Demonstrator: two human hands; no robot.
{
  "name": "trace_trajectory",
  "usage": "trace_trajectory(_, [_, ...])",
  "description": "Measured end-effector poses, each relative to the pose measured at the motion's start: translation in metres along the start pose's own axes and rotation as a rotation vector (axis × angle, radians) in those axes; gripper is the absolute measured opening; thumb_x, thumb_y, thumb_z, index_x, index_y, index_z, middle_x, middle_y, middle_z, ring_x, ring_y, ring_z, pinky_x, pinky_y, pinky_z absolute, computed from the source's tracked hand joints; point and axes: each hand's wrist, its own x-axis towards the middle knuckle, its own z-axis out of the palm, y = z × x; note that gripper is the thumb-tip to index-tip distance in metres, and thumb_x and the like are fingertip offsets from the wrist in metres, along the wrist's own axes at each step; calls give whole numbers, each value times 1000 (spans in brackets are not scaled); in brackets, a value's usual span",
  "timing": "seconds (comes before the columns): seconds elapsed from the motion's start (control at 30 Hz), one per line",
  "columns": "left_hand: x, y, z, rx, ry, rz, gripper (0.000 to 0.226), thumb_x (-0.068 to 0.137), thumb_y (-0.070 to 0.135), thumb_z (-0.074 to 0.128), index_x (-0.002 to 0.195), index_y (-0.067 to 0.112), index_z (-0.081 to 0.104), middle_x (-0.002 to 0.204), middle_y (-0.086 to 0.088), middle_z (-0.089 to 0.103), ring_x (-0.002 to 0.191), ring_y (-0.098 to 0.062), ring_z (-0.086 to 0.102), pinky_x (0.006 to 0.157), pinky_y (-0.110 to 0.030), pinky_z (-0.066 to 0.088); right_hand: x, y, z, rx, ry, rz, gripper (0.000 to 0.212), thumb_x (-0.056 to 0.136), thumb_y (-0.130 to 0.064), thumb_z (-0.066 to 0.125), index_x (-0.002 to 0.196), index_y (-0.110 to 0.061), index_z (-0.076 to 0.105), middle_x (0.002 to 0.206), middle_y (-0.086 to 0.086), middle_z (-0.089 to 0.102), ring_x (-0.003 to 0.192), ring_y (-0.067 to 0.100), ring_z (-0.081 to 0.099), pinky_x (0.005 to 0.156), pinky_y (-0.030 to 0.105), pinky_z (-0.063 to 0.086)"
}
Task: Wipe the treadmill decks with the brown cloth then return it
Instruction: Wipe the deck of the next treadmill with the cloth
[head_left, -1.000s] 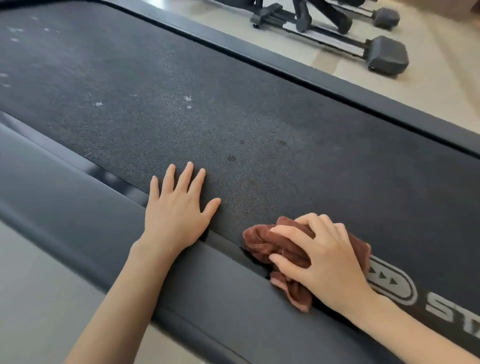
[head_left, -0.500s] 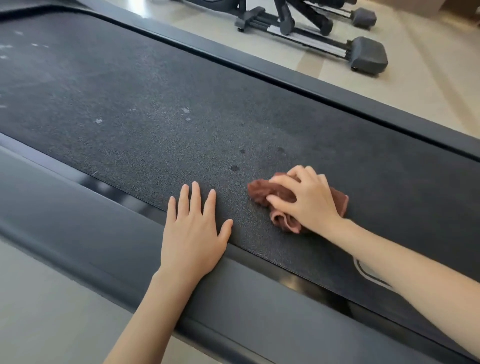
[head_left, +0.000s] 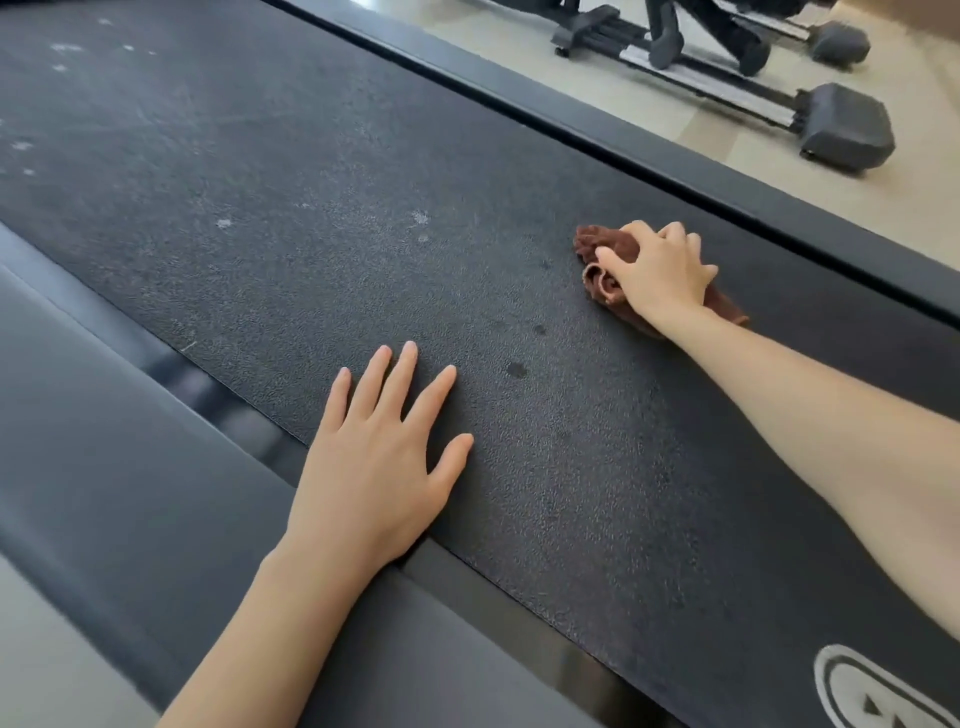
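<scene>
two hands are being shown on the black treadmill deck (head_left: 311, 234). the brown cloth (head_left: 605, 247) is being held down on the deck, near the far rail (head_left: 675, 171), by the right hand (head_left: 660, 275). the cloth is being gripped in a bunch, with the fingers and thumb curled over it. the left hand (head_left: 374, 467) is being laid flat on the near edge of the deck, fingers spread wide, with nothing being held. its wrist is being rested over the grey side rail (head_left: 130, 441). small dark spots (head_left: 517, 370) and pale specks (head_left: 420, 217) are being seen on the deck between and beyond the hands. a gym machine (head_left: 841, 130) is being seen on the floor past the far rail.
</scene>
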Motion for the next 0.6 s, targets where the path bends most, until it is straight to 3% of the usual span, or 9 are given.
trace_trajectory(0.17, [1,0,-3,-13,-19,-13,74,80,65,2,147,38,16,158,3,8,145,-15,-1,115,-33,-9,10,-17,3,3,-40,38,44,86,-55,47,121,-29,52,125,16,48,120,37,39,96,56,30])
trace_trajectory(0.47, [-2,0,-5,-25,-68,-12,72,82,64,9,146,35,23,156,3,13,144,-15,4,117,-38,2,-168,-23,-45,180,-114,-678,41,76,-60,49,103,-32,63,94,2,53,87,25,50,72,39,40])
trace_trajectory(0.53, [-2,1,-6,-13,-72,-17,72,81,64,8,146,35,21,156,3,13,144,-15,3,117,-37,1,-168,-17,-45,204,-140,-779,42,77,-59,50,104,-31,66,94,2,55,85,23,51,71,38,40])
trace_trajectory(0.6, [-3,2,-7,8,-75,-28,72,81,65,5,146,38,18,157,6,9,144,-13,1,117,-35,-1,-147,-18,-40,216,-140,-764,45,77,-60,49,105,-30,67,92,2,55,85,23,52,72,38,40])
